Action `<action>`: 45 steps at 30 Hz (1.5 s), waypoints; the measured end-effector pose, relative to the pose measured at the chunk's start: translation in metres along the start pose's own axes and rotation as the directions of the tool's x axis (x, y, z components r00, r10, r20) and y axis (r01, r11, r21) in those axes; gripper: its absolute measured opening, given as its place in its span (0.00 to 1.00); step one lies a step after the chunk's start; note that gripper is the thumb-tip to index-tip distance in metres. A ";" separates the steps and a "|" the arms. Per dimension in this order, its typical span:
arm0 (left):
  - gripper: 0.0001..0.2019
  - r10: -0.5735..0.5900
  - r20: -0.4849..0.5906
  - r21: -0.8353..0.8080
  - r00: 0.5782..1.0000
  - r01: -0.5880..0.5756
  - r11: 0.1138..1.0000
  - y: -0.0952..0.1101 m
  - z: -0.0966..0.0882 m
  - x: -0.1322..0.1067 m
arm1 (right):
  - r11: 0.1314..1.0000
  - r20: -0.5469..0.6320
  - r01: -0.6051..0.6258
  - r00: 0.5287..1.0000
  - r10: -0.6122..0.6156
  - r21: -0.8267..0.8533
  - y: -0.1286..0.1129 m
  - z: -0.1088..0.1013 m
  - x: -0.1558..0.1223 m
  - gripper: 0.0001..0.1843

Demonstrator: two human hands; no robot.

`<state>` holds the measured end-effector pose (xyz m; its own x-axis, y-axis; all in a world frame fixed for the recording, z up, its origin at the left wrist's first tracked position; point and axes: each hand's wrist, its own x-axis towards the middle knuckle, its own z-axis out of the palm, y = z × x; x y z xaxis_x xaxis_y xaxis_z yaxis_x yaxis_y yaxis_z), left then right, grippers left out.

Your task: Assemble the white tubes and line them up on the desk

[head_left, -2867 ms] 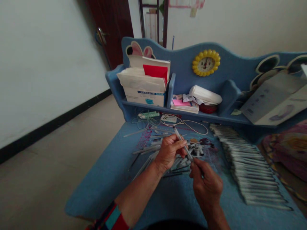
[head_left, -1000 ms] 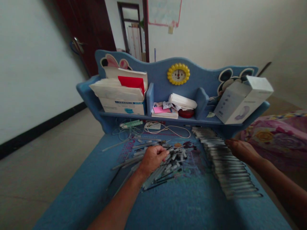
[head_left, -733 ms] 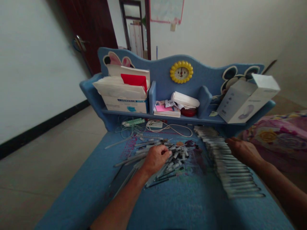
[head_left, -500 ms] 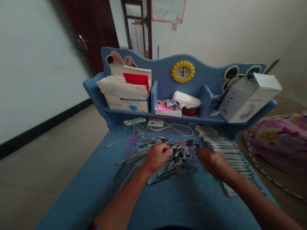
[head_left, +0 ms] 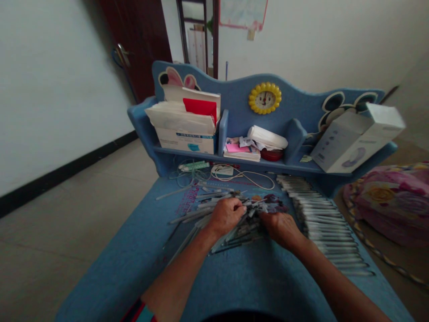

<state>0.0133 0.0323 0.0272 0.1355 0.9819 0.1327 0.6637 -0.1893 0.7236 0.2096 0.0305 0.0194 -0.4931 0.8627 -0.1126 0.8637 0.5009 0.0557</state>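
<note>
A loose heap of pen parts [head_left: 204, 210], with pale clear barrels, thin dark refills and small dark caps, lies in the middle of the blue desk. My left hand [head_left: 227, 218] rests over the heap with thumb and fingers pinched together near the caps. Whatever is between them is too small to name. Close by, at the heap's right side, my right hand [head_left: 279, 227] has its fingers curled closed among the caps [head_left: 254, 211], and its fingertips are hidden. To the right lies a long row of pens [head_left: 330, 226], side by side.
A blue shelf [head_left: 231, 123] stands along the desk's back, with a mask box [head_left: 187, 134], a yellow clock [head_left: 264, 98] and a white box [head_left: 358, 138]. A white cable [head_left: 258, 179] lies below it. Floral bedding [head_left: 389, 205] is at the right.
My right hand has moved left from beside the pen row to the heap, close to my left hand. My left hand stays over the heap. The view has shifted slightly.
</note>
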 end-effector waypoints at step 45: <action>0.09 0.168 0.270 0.480 0.948 -0.284 0.830 0.015 0.039 -0.019 | -0.618 0.215 0.234 0.797 0.564 0.751 -0.027 0.043 -0.064 0.16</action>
<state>0.0492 0.0100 0.0087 0.4389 0.8962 0.0643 0.8656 -0.4409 0.2372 0.2229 -0.0415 -0.0177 0.1161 0.9553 -0.2720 -0.5705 -0.1601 -0.8056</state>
